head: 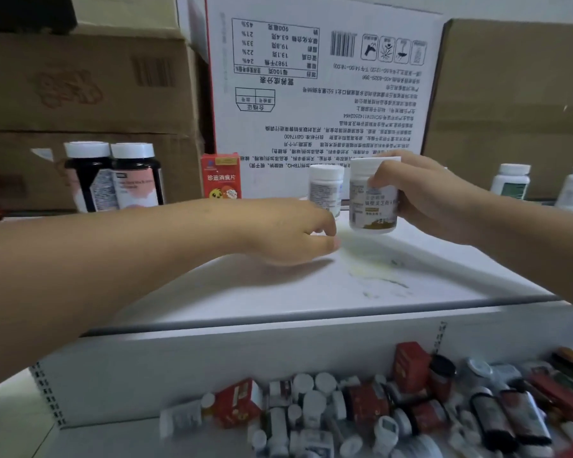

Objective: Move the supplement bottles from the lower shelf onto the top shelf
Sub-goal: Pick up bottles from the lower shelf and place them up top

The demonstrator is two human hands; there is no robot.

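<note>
The right hand point(424, 196) holds a white bottle point(372, 206) upright, fingers curled round it, low over the top shelf point(311, 292); a second white bottle point(325, 188) stands just beside it. The left hand point(288, 233) rests on this shelf, fingers loosely bent, holding nothing; many supplement bottles point(311, 404) lie on the lower shelf point(119, 438).

We see soft even light on the white top shelf point(311, 292), faint shadow under the left hand point(288, 233), motion-blurred bottles point(344, 411) below.
</note>
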